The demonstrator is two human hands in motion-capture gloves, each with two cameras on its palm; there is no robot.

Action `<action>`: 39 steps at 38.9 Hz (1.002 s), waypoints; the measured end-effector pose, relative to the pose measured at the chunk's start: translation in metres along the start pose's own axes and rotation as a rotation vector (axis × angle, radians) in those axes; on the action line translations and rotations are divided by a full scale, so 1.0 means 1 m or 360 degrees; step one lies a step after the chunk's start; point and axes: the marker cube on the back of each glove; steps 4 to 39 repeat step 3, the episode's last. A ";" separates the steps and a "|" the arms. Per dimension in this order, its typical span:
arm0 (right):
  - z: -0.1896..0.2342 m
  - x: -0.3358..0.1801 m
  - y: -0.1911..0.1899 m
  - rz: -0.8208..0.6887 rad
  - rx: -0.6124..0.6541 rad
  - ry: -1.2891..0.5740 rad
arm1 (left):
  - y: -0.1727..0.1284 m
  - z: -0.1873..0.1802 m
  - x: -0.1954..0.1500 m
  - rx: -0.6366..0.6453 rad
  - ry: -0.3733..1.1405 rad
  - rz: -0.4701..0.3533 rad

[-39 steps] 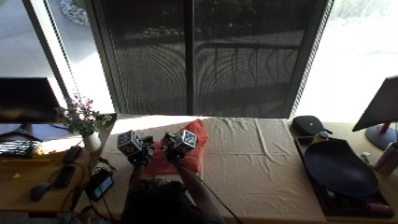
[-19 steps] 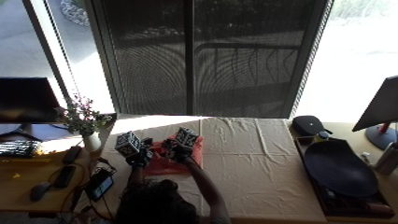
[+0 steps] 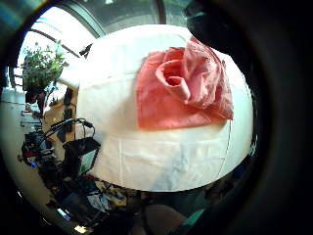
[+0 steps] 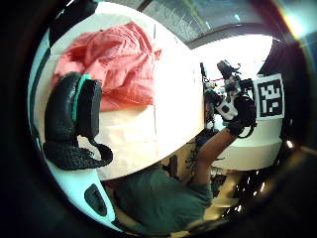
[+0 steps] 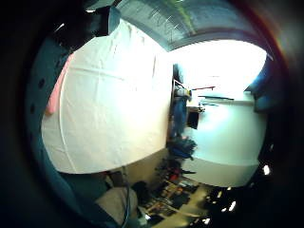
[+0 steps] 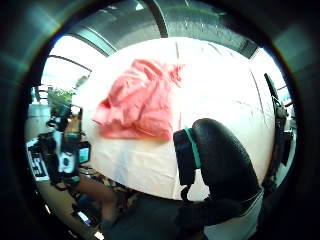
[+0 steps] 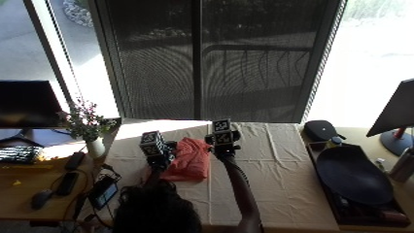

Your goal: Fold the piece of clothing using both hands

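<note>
Both hands have lifted off the garment since a moment ago. Left hand [image 7: 157, 151] and right hand [image 7: 222, 141] hover with fingers relaxed, grasping nothing. Between and below them the crumpled pink garment [image 7: 189, 164] lies on the cloth-covered table [image 7: 284, 170].

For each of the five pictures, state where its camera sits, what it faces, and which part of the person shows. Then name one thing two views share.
Outside view: above and behind the head, facing the table; head, forearms, left hand and right hand show.
Left little finger side: on the left palm, facing the pink garment; no hand.
Left thumb side: left palm; its fingers, the other hand.
Right little finger side: right palm, facing the tablecloth; no hand.
Right thumb side: right palm; a finger.
Shared: both thumb views show the garment.
</note>
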 end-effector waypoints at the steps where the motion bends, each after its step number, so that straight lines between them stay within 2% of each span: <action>1: 0.000 0.000 0.000 0.0000 0.0000 0.0000 | -0.006 0.004 -0.003 0.0037 -0.0069 -0.0032; 3: 0.000 0.000 0.000 0.0000 0.0000 0.0000 | -0.018 0.012 -0.010 0.0111 -0.0159 -0.0070; 39: 0.000 0.000 0.000 0.0000 0.0000 0.0000 | -0.018 0.012 -0.010 0.0111 -0.0159 -0.0070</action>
